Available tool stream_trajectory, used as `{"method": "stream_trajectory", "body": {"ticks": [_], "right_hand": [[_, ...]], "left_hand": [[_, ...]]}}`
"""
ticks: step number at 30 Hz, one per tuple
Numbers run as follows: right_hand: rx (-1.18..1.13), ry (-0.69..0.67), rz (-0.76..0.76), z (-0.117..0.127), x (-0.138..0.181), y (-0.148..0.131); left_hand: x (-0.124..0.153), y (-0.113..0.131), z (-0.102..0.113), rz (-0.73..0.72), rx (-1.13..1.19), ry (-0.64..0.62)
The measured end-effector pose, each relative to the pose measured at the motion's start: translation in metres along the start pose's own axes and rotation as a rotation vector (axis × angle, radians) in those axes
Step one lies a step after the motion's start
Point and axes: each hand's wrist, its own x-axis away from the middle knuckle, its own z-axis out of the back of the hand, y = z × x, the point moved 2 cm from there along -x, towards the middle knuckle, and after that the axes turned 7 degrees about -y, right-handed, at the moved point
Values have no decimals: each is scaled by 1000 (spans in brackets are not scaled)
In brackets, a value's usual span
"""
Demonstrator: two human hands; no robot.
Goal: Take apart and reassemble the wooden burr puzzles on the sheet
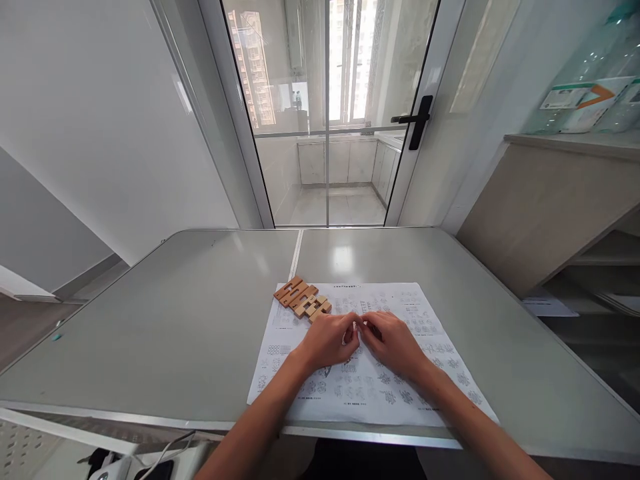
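My left hand (331,339) and my right hand (393,339) rest over a large printed sheet (360,407), their fingertips meeting near its middle. The fingers of both are curled into a pinch. Whatever lies between them, if anything, is hidden. Just beyond my left hand lie several notched wooden puzzle pieces (295,291), side by side on the upper left corner of the sheet. Some are reddish brown with slots, others paler (314,307). Rows of small line diagrams cover the paper.
The sheet lies on a grey-green table (150,333) with a metal edge. Ahead stands a glass door with a black handle (420,122). At right, large plastic bottles (590,100) top a wooden shelf unit (550,193). Cables (167,453) lie below the table's front left edge.
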Motion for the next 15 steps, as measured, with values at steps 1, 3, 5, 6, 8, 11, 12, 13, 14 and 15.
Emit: {"method": "stream_trajectory", "body": {"ticks": [1,3,5,6,8,11,12,13,14,15], "right_hand": [[2,-2,0,0,0,0],[7,-4,2,1,0,-1],[7,-4,2,2,0,-2],[4,-2,0,2,1,-3],[-5,0,-6,3,1,-3],[-8,2,-10,3,1,-3],[-5,2,-10,3,1,-3],[-3,2,-8,3,1,-3],[-2,2,-7,2,1,-3],[-3,1,-6,2,1,-2]], "left_hand": [[0,0,0,2,-2,0],[0,1,0,5,-4,1],[0,1,1,8,-5,3],[-1,0,1,8,-6,3],[-1,0,1,7,-5,0],[-1,0,1,5,-3,-5],[0,0,1,5,-2,-7],[0,0,1,5,0,-8],[0,0,1,6,2,-10],[0,0,1,7,3,-11]]}}
